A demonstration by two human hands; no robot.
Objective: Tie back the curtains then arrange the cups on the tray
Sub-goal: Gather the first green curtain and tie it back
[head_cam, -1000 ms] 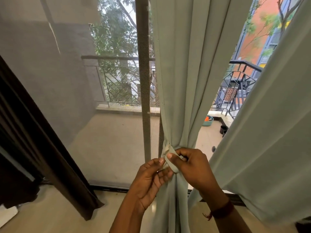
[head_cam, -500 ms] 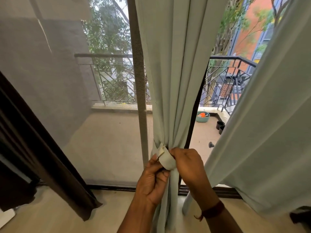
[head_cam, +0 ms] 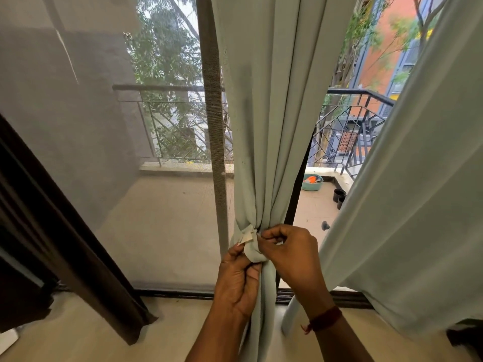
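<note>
The right hand had slid to three o'clock of the tie, left hand below; both pinched it. The curtain knot looked nearly done.

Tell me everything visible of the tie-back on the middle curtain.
The tie-back is a narrow strip of pale soft cloth cinching the pale green curtain into a tight bunch low down. A short flat end sticks out leftward; below it the cloth bulges in a rounded fold. The left hand pinches that fold from below, the right hand from the right. Whether it is knotted is unclear.
</note>
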